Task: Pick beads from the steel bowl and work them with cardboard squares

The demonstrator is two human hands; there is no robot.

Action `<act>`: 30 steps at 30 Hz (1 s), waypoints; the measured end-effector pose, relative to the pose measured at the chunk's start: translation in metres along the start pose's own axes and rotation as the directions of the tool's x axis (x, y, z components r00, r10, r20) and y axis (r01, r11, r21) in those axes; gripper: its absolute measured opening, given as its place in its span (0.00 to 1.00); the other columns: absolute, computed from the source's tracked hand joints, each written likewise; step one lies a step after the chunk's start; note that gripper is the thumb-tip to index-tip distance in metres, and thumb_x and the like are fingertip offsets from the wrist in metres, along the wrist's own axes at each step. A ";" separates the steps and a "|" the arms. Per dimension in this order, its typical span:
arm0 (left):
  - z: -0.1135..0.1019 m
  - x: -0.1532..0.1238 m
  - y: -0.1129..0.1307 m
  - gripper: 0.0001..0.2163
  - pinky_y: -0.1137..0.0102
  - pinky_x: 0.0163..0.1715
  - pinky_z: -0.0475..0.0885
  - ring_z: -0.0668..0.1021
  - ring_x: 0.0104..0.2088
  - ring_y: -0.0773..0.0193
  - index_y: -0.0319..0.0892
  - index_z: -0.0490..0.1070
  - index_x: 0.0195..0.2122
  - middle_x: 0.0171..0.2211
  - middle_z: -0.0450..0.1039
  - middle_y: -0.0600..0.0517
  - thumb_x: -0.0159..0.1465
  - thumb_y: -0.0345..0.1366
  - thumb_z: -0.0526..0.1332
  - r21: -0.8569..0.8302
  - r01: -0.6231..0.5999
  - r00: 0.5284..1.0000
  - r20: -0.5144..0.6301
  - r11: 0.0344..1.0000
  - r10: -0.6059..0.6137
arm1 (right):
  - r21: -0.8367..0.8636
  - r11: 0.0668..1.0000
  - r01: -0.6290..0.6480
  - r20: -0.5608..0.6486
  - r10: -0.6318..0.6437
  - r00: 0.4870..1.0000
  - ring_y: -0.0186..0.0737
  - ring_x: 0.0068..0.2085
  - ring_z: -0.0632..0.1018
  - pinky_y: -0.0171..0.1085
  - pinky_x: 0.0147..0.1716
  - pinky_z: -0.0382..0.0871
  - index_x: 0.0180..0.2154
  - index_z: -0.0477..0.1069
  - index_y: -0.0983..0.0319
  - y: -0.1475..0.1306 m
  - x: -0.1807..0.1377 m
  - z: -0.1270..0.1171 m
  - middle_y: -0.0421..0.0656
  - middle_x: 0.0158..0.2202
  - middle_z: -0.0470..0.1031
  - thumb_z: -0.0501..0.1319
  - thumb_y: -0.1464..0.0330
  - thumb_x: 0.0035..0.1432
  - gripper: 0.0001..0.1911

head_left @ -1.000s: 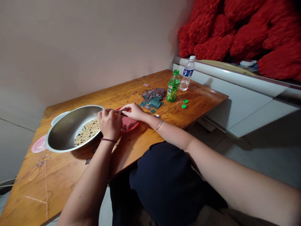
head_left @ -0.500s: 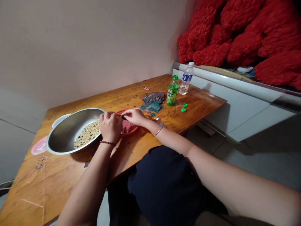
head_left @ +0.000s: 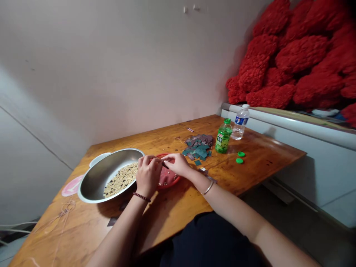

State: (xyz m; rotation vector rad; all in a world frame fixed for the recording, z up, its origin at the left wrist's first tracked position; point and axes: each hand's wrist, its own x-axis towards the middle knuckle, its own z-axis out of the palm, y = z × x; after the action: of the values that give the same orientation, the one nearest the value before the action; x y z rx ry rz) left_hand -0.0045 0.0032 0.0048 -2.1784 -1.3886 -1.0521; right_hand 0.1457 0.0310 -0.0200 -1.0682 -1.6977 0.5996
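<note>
My left hand (head_left: 147,175) and my right hand (head_left: 177,164) meet over a small red basket (head_left: 170,180) on the wooden table (head_left: 178,207). Both hands are closed in a pinch on a thin dark object (head_left: 165,166) held between them; it is too small to name. The left wrist wears a dark bead bracelet, the right a thin bangle. A large steel bowl (head_left: 97,178) holding pale beads or grains (head_left: 120,179) stands just left of my left hand.
A heap of small teal and grey square pieces (head_left: 198,147) lies beyond the basket. A green bottle (head_left: 223,136), a clear water bottle (head_left: 239,122) and two green caps (head_left: 239,157) stand at the right. Red yarn bundles (head_left: 292,63) pile on a white cabinet.
The head camera has tilted up and left, so the table sits lower in view. Both hands stay pinched together over the red basket.
</note>
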 end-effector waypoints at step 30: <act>-0.004 -0.001 0.002 0.07 0.68 0.40 0.67 0.68 0.43 0.59 0.46 0.74 0.33 0.38 0.71 0.50 0.62 0.39 0.57 0.021 -0.020 1.000 0.018 1.000 0.019 | 0.053 0.999 0.007 0.008 -0.008 1.000 0.40 0.37 0.80 0.37 0.43 0.73 0.37 0.78 0.60 -0.001 -0.002 0.000 0.43 0.35 0.81 0.59 0.71 0.53 0.10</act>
State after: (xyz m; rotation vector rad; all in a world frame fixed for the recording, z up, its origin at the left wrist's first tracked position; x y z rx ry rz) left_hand -0.0051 -0.0011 0.0066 -2.1868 -1.3772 -1.0088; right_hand 0.1457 0.0283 -0.0202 -1.0222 -1.6832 0.6420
